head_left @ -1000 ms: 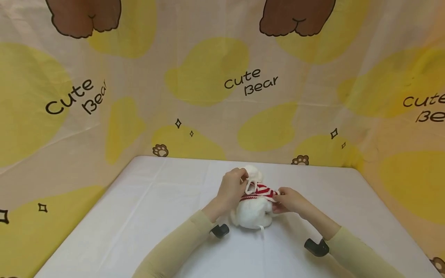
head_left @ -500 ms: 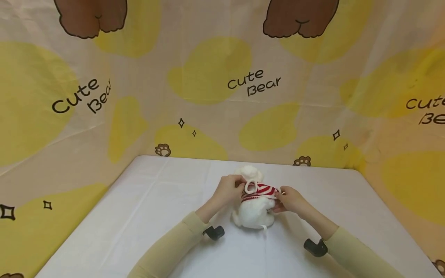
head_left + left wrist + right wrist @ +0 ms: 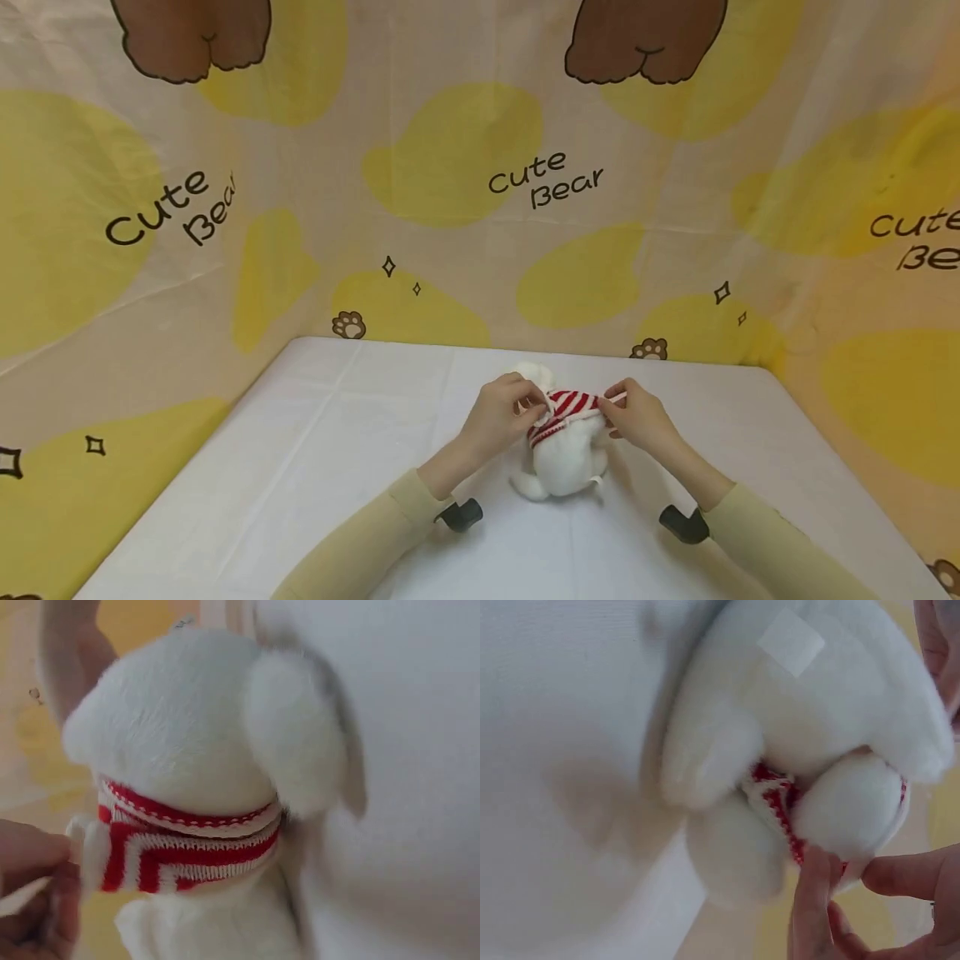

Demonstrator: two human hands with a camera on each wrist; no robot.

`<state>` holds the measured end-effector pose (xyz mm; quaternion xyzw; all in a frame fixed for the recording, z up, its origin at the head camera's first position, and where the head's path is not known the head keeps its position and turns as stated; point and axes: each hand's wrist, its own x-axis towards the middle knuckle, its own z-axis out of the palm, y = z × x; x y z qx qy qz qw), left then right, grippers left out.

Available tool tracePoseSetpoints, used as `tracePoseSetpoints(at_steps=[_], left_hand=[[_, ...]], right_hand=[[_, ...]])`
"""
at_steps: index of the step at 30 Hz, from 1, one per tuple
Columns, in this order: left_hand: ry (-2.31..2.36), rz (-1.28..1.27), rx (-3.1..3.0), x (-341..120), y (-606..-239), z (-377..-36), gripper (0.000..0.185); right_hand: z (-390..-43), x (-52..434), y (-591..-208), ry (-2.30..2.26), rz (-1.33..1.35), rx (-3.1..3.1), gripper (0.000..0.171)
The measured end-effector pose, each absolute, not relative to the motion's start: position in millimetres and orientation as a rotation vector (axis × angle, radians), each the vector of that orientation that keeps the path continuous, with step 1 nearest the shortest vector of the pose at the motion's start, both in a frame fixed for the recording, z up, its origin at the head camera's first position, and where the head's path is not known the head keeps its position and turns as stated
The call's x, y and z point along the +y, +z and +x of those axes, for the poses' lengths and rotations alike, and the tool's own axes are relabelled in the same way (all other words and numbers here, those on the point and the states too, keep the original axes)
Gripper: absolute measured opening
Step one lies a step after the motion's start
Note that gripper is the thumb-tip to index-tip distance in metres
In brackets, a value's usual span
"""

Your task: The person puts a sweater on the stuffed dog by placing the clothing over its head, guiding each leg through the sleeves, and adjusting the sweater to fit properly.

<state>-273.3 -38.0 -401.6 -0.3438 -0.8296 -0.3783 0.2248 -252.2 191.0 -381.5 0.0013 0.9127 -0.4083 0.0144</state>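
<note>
A white plush toy (image 3: 567,460) lies on the table between the two hands, with a red-and-white striped knitted sweater (image 3: 576,403) round its body. My left hand (image 3: 504,417) pinches the sweater's white trim; the left wrist view shows thumb and finger closed on that edge. On the other side my right hand (image 3: 637,415) pinches the sweater's white-trimmed edge and draws it outward. In the right wrist view, its fingertips (image 3: 889,876) are at the red-edged opening beside a plush limb (image 3: 855,802). A white tag (image 3: 791,642) shows on the toy. The left hand partly hides its far end.
A white cloth covers the table (image 3: 360,450), which meets a yellow printed curtain (image 3: 427,283) at the back and sides. Black wrist-worn pieces (image 3: 461,515) hang below both forearms, just over the cloth.
The toy has turned a little and shifted right. My left hand has moved right onto the trim, where a white loop showed before. My right hand has risen slightly, stretching the sweater's edge.
</note>
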Motion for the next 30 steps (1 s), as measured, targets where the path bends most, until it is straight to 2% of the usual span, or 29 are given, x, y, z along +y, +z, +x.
tracePoseSetpoints(at_steps=[8, 16, 24, 30], left_hand=[[-0.797, -0.89, -2.386, -29.4, -406.1, -274.0, 0.01], [-1.081, -0.876, -2.5, -21.4, -407.4, -285.7, 0.013], [-1.236, -0.887, -2.527, -17.2, -403.4, -292.7, 0.014], [-1.134, -0.901, -2.55, -12.9, -402.1, -294.9, 0.011]], right_hand=[[-256.9, 186.7, -373.5, -1.102, -0.364, 3.192, 0.018], [-259.2, 186.1, -380.8, -0.963, -0.279, 2.983, 0.034], [-270.6, 195.6, -385.5, -1.002, -0.485, 2.853, 0.033], [-273.4, 194.2, -387.8, -1.07, -0.483, 2.793, 0.035]])
